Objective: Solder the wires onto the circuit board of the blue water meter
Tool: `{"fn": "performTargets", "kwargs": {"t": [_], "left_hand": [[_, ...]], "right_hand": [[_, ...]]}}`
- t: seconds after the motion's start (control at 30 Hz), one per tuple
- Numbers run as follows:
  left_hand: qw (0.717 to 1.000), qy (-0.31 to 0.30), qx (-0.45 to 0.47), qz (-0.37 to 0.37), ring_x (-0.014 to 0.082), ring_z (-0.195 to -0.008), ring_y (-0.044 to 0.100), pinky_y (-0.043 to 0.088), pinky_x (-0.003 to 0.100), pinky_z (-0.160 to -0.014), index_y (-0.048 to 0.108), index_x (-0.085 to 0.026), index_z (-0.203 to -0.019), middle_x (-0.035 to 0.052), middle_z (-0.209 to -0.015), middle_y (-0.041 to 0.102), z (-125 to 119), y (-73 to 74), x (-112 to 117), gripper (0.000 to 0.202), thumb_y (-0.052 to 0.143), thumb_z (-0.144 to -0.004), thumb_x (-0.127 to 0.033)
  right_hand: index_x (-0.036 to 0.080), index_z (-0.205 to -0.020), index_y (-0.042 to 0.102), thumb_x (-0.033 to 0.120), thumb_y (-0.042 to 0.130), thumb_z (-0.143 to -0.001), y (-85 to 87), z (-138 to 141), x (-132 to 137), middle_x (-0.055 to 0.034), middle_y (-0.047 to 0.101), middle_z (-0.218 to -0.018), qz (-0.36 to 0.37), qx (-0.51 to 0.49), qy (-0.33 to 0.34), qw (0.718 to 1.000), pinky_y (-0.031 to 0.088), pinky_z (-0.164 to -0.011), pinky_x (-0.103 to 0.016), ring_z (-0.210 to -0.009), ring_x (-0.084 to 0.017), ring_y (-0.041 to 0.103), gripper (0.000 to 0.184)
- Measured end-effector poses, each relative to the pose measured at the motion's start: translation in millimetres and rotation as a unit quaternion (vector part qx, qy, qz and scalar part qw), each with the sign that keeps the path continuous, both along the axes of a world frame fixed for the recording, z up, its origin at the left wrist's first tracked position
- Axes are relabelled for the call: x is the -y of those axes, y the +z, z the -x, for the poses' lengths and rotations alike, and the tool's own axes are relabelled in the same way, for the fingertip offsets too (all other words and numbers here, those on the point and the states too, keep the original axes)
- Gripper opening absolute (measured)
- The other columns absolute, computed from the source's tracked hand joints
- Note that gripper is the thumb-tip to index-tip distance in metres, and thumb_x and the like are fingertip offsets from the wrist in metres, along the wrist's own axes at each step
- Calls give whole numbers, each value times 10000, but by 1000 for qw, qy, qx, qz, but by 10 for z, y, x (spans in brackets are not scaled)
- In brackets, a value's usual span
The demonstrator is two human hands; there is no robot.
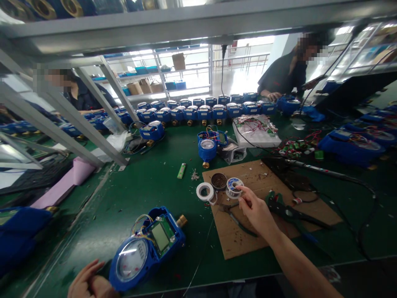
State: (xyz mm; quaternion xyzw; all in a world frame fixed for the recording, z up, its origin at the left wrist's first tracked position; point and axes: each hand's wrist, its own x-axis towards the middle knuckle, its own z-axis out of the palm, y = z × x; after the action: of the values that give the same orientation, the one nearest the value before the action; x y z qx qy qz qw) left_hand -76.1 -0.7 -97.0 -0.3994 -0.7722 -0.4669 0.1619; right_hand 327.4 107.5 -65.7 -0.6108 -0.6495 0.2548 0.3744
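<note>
My right hand [252,207] reaches over the cardboard. Its index finger lies on the spool of solder wire [235,182], the other fingers curled in at the spool's near side. At the lower left, my left hand [89,283] rests beside a blue water meter [132,258], fingers loosely bent and apart, nothing seen in them; the frame's bottom edge cuts it off. This meter lies with its dial up, its display board and thin wires exposed. Left of the spool are a round tin [218,181] and a roll of white tape [205,191]. Pliers [235,217] lie just below my right hand.
A green-handled cutter [288,211] and a soldering iron [319,169] lie to the right. Another open meter [207,149] stands beyond the cardboard [229,244], with a green battery [181,170] nearer. Rows of meters line the back; co-workers [283,74] sit behind. A metal shelf [186,25] hangs overhead.
</note>
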Motion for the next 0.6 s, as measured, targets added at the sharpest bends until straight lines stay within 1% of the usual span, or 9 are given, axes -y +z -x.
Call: {"fn": "performTargets", "kwargs": {"t": [0.17,0.37,0.6], "left_hand": [[999,-8,-30,9,274,-966,616,475,449,-924,609,-155,-788,122,-988,661,78,-71,18,196,425,-829,-211],[999,-18,-37,-6,250,-980,606,463,430,-941,614,-149,-814,109,-989,651,163,-169,43,194,426,-836,-189],[999,-19,-23,-12,248,-1006,598,443,431,-962,609,-155,-826,102,-1018,640,141,-169,53,189,422,-840,-181]], "right_hand": [[212,-1299,490,318,439,-915,-44,-28,-4,6,613,-716,-1,15,7,1000,457,-634,-274,-597,-153,577,402],[230,-1298,491,350,454,-905,-113,-61,-20,19,607,-720,-6,28,6,1000,451,-654,-279,-593,-149,574,412],[234,-1298,488,345,450,-902,-96,-48,-17,21,610,-718,-6,22,8,1000,451,-674,-284,-610,-152,582,413]]}}
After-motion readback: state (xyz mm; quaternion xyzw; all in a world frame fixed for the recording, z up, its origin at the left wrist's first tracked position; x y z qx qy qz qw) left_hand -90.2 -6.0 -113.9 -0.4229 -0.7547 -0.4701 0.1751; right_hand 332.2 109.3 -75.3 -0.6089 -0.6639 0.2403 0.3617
